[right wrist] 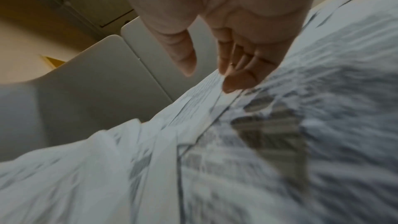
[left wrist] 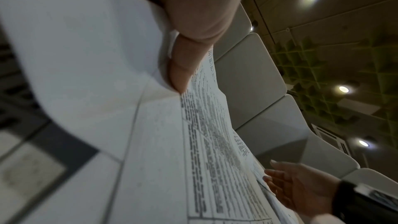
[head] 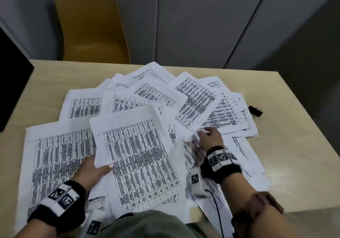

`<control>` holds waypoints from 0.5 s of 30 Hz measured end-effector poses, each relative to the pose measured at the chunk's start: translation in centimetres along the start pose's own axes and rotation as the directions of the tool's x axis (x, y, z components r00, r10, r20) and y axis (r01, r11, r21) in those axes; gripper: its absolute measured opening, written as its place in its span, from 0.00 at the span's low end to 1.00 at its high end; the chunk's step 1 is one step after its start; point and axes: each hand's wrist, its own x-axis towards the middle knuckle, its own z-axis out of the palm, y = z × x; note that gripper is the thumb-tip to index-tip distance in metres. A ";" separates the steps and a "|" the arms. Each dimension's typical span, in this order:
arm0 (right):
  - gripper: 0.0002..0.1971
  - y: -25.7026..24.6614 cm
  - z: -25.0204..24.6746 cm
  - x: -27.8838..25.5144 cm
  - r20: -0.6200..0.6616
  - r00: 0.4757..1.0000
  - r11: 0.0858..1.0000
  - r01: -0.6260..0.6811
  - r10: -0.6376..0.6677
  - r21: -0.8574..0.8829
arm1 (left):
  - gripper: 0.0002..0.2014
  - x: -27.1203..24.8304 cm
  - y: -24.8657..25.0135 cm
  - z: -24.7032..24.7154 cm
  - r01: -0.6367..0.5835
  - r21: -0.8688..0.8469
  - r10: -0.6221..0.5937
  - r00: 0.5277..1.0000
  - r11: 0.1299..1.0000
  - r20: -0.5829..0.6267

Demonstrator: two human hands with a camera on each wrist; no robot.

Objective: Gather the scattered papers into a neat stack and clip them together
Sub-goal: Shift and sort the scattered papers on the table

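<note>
Several printed sheets lie fanned and overlapping across the beige table. My left hand pinches the lower left corner of one sheet and holds it raised above the pile. The left wrist view shows my thumb pressed on that sheet. My right hand reaches over the right side of the pile. Its fingertips touch a sheet while the thumb stays apart, holding nothing. A black binder clip lies on the table just right of the papers.
A yellow chair stands behind the table's far edge. A dark screen stands at the left edge. Grey wall panels rise behind. A black cable hangs from my right wrist over the near papers.
</note>
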 end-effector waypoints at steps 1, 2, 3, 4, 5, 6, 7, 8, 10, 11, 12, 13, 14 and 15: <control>0.24 -0.8 0.0 1.0 -0.038 0.999 0.999 -0.038 0.038 0.001 | 0.21 -0.1 -0.1 -0.1 -0.010 0.004 0.010 1.000 1.000 -0.006; 0.29 -1.6 0.2 1.9 -0.056 0.996 0.997 -0.076 0.076 -0.006 | 0.20 0.0 -0.2 0.0 -0.015 0.018 0.015 1.000 1.000 -0.009; 0.33 -2.5 0.5 2.7 -0.067 0.992 0.994 -0.107 0.106 -0.007 | 0.20 0.1 -0.4 0.0 -0.014 0.028 0.015 1.000 1.000 -0.018; 0.37 -3.3 0.7 3.2 -0.076 0.989 0.992 -0.127 0.127 -0.007 | 0.19 0.0 -0.4 0.0 -0.011 0.041 0.012 1.000 0.999 -0.025; 0.39 -3.9 1.2 3.7 -0.075 0.988 0.990 -0.140 0.138 -0.011 | 0.19 -0.1 -0.4 0.1 -0.007 0.041 0.007 1.000 0.999 -0.020; 0.39 -4.2 1.7 3.9 -0.064 0.988 0.990 -0.143 0.142 -0.019 | 0.19 -0.1 -0.5 0.1 0.000 0.033 0.000 1.000 0.999 -0.021; 0.37 -4.4 2.3 4.1 -0.046 0.990 0.990 -0.137 0.135 -0.034 | 0.19 0.0 -0.7 0.1 0.003 0.026 -0.003 1.000 1.000 -0.025; 0.33 -4.4 2.8 4.2 -0.033 0.992 0.991 -0.121 0.120 -0.048 | 0.20 0.0 -0.8 0.0 0.011 0.021 -0.010 0.999 1.000 -0.031; 0.25 -4.1 3.4 4.4 -0.015 0.995 0.991 -0.099 0.098 -0.095 | 0.22 0.1 -1.1 -0.3 0.033 0.000 -0.033 0.998 0.999 -0.045; 0.21 -3.9 3.5 4.7 -0.013 0.995 0.989 -0.097 0.097 -0.115 | 0.21 0.2 -1.2 -0.3 0.046 -0.021 -0.047 0.998 0.999 -0.053; 0.18 -3.9 3.5 4.9 -0.010 0.995 0.987 -0.098 0.097 -0.126 | 0.21 0.4 -1.4 -0.4 0.053 -0.042 -0.055 0.997 0.998 -0.060; 0.18 -4.0 3.5 5.1 -0.008 0.995 0.987 -0.103 0.103 -0.121 | 0.21 0.5 -1.5 -0.3 0.060 -0.056 -0.064 0.996 0.997 -0.061; 0.22 -4.2 3.6 5.1 -0.011 0.994 0.987 -0.109 0.108 -0.119 | 0.23 0.5 -1.5 -0.2 0.069 -0.064 -0.073 0.995 0.996 -0.062; 0.29 -4.3 3.7 5.2 -0.018 0.994 0.985 -0.113 0.111 -0.134 | 0.25 0.5 -1.5 -0.1 0.067 -0.070 -0.071 0.996 0.995 -0.062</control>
